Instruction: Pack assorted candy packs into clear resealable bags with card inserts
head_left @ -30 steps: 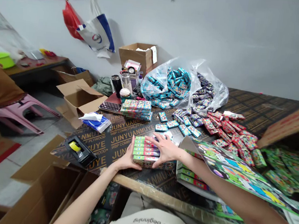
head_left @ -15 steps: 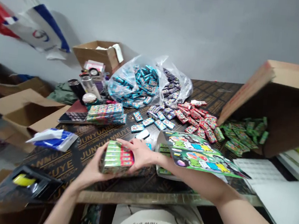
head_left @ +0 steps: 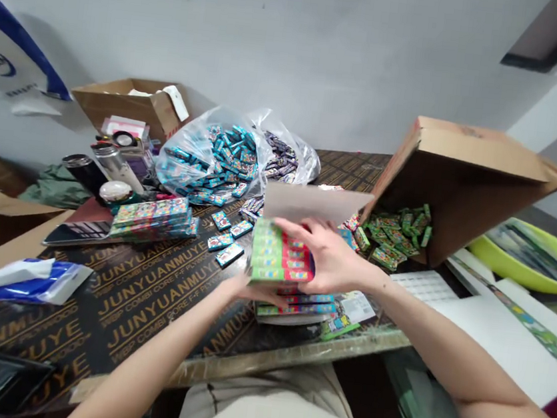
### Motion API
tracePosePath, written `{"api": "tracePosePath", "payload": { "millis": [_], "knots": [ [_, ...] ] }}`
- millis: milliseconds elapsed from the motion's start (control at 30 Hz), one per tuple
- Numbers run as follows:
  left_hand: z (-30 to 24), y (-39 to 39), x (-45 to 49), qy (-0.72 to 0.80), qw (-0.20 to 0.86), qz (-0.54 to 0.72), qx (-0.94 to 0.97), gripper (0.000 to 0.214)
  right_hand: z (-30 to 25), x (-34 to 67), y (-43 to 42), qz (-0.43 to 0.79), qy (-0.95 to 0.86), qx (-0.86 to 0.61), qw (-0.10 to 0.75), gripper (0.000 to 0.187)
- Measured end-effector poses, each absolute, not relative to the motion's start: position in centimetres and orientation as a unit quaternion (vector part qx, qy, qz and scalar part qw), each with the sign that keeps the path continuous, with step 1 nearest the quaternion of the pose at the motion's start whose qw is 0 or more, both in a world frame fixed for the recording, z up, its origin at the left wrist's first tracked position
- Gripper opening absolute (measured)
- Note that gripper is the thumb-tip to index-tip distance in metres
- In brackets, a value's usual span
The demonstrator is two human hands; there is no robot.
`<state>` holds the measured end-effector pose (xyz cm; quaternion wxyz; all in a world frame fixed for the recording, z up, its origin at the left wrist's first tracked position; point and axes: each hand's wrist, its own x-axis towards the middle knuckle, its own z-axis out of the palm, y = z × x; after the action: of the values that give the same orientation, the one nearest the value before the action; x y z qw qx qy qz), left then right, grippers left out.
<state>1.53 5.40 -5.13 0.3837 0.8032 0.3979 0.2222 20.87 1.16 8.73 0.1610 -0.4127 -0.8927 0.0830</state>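
A block of small green and red printed packets (head_left: 278,256) is held between my two hands. My right hand (head_left: 336,259) grips its right side, with fingers over the top. My left hand (head_left: 254,289) holds it low at the front left; part of that hand is hidden behind the block. Directly beneath and behind the block is an open display box (head_left: 316,203), its pale lid flap standing up. Rows of blue and red packets (head_left: 318,304) show inside it. A printed green card (head_left: 343,324) lies at the box's right.
Clear bags of blue packets (head_left: 229,156) and purple packets (head_left: 282,156) stand at the back. Green packets (head_left: 396,236) spill from a tipped carton (head_left: 469,164). Stacked packets (head_left: 151,218), flasks (head_left: 117,164) and a blue-white pouch (head_left: 34,278) are on the left.
My hands have carried the packet block rightward, over the open display box. The box's printed lid, formerly leaning right, now stands up behind the block. My view has turned right.
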Motion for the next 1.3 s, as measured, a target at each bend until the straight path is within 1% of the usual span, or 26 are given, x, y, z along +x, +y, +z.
{"api": "tracePosePath", "payload": {
  "millis": [33, 100, 167, 233, 367, 467, 533, 567, 667, 700, 733, 800, 867, 933, 1000, 1067, 1100, 1133, 1167, 1233, 1300],
  "knots": [
    [-5.3, 5.2, 2.5, 0.378, 0.333, 0.171, 0.847, 0.088, 8.7, 21.3, 1.5, 0.024, -0.878, -0.449, 0.165, 0.098],
    [-5.4, 4.6, 3.5, 0.360, 0.220, 0.075, 0.903, 0.107, 8.0, 21.7, 2.3, -0.050, -0.852, -0.493, 0.171, 0.096],
    [-5.3, 3.9, 3.5, 0.353, 0.125, 0.003, 0.927, 0.115, 6.7, 21.6, 3.2, -0.071, -0.844, -0.504, 0.168, 0.097],
    [-4.9, 3.0, 2.8, 0.354, 0.114, -0.017, 0.928, 0.115, 5.3, 21.2, 3.8, -0.061, -0.852, -0.493, 0.164, 0.098],
    [-4.7, 0.7, 1.7, 0.360, 0.164, -0.023, 0.918, 0.113, 3.4, 20.0, 3.7, -0.028, -0.874, -0.455, 0.167, 0.098],
    [-4.5, -1.3, 1.0, 0.385, 0.189, 0.006, 0.904, 0.111, 2.8, 19.4, 3.0, -0.008, -0.883, -0.443, 0.155, 0.099],
    [-3.7, -2.5, 0.2, 0.382, 0.193, 0.035, 0.903, 0.105, 2.3, 19.3, 2.5, -0.003, -0.885, -0.445, 0.138, 0.098],
    [-3.0, -2.9, -0.4, 0.368, 0.201, 0.044, 0.907, 0.096, 2.1, 19.4, 2.3, -0.005, -0.886, -0.446, 0.127, 0.097],
    [-0.4, -2.6, -2.1, 0.344, 0.227, 0.083, 0.907, 0.057, 1.3, 19.5, 2.0, -0.009, -0.891, -0.446, 0.082, 0.098],
    [0.4, -1.9, -2.5, 0.362, 0.217, 0.118, 0.899, 0.052, 1.2, 19.4, 2.1, -0.008, -0.893, -0.446, 0.067, 0.099],
    [1.0, -1.0, -2.7, 0.389, 0.187, 0.161, 0.888, 0.057, 1.1, 19.2, 2.1, -0.008, -0.893, -0.446, 0.054, 0.100],
    [1.6, 1.2, -2.7, 0.419, 0.125, 0.217, 0.873, 0.088, 1.2, 18.6, 2.3, -0.008, -0.896, -0.442, 0.037, 0.102],
    [1.5, 3.0, -2.5, 0.412, 0.113, 0.226, 0.876, 0.110, 1.6, 18.2, 2.3, -0.016, -0.900, -0.434, 0.036, 0.100],
    [0.9, 4.1, -2.6, 0.396, 0.144, 0.236, 0.876, 0.116, 2.1, 18.0, 2.1, -0.027, -0.902, -0.428, 0.052, 0.097],
    [-0.1, 4.6, -3.0, 0.407, 0.202, 0.300, 0.838, 0.107, 2.6, 18.2, 1.8, -0.038, -0.896, -0.435, 0.075, 0.093],
    [-1.6, 4.8, -3.7, 0.456, 0.285, 0.390, 0.748, 0.082, 3.0, 18.7, 1.7, -0.041, -0.889, -0.446, 0.093, 0.092],
    [-2.6, 4.9, -4.0, 0.484, 0.321, 0.413, 0.702, 0.067, 3.1, 18.9, 1.7, -0.040, -0.886, -0.451, 0.103, 0.092],
    [-3.7, 4.9, -4.2, 0.508, 0.346, 0.415, 0.671, 0.059, 3.2, 19.1, 1.8, -0.038, -0.882, -0.456, 0.112, 0.092],
    [-4.8, 4.8, -4.3, 0.525, 0.359, 0.399, 0.660, 0.058, 3.3, 19.3, 1.9, -0.037, -0.878, -0.461, 0.121, 0.093],
    [-6.8, 4.8, -3.9, 0.531, 0.353, 0.351, 0.686, 0.056, 3.3, 19.6, 2.2, -0.036, -0.873, -0.469, 0.133, 0.094],
    [-8.2, 4.9, -2.9, 0.512, 0.333, 0.333, 0.718, 0.044, 3.5, 19.7, 2.5, -0.039, -0.867, -0.477, 0.138, 0.095]
  ]
}}
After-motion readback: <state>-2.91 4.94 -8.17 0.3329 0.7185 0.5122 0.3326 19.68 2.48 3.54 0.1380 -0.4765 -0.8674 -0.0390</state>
